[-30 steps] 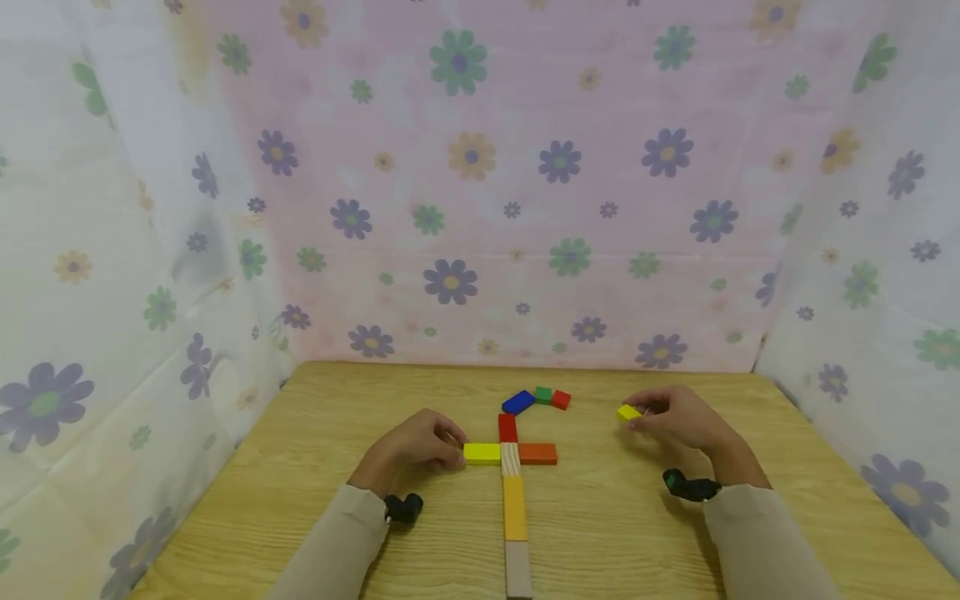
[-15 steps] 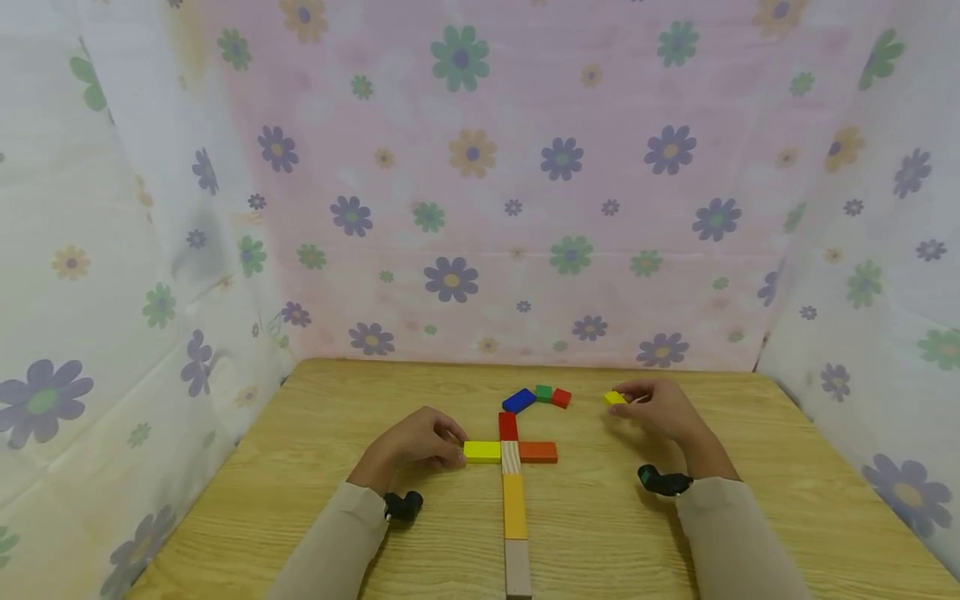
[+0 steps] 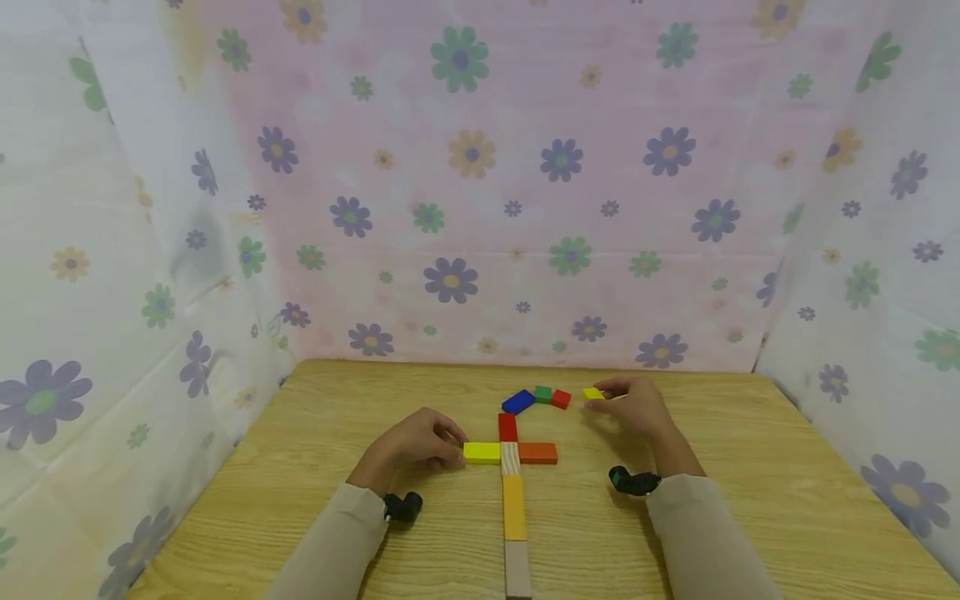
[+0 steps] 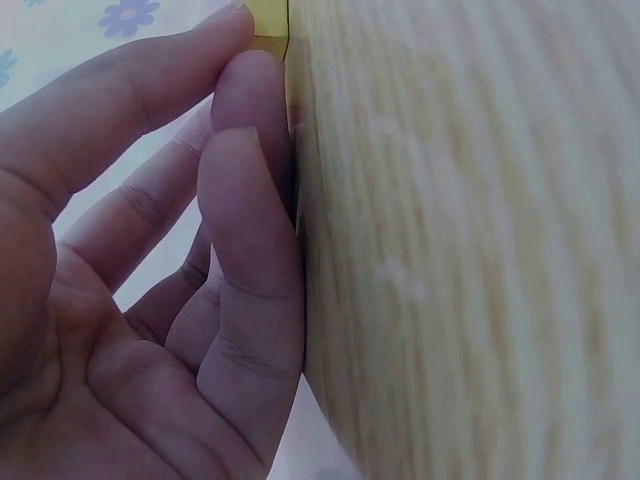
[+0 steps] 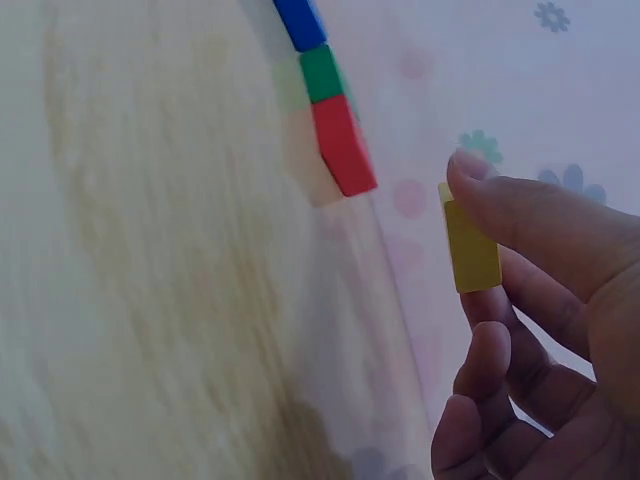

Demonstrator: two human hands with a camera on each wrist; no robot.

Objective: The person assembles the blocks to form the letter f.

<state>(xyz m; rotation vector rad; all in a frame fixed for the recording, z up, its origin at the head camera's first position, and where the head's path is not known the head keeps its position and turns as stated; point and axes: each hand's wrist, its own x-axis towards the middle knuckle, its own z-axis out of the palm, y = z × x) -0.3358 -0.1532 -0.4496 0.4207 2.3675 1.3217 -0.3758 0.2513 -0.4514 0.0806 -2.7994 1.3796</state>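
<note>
My right hand [image 3: 633,408] pinches a small yellow block [image 5: 472,245] between thumb and fingertips, held up just right of a small red block [image 3: 561,400]. That red block ends a curved row with a green block [image 3: 543,394] and a blue block [image 3: 518,402]. My left hand [image 3: 420,442] rests on the table, its thumb and fingertip at the left end of a longer bright yellow block [image 3: 482,453]; in the left wrist view only that block's end [image 4: 268,20] shows past the fingertips.
Below the curve lie an upright red block [image 3: 507,427], a striped wood block [image 3: 510,457], an orange-red block [image 3: 537,453], an orange-yellow block [image 3: 513,507] and a plain wood block [image 3: 517,569]. Flowered cloth [image 3: 510,183] walls the wooden table [image 3: 337,392] at the back and sides.
My right hand has moved leftward and slightly away from me with the small yellow block, closer to the small red block. The left hand and the laid blocks have stayed in place.
</note>
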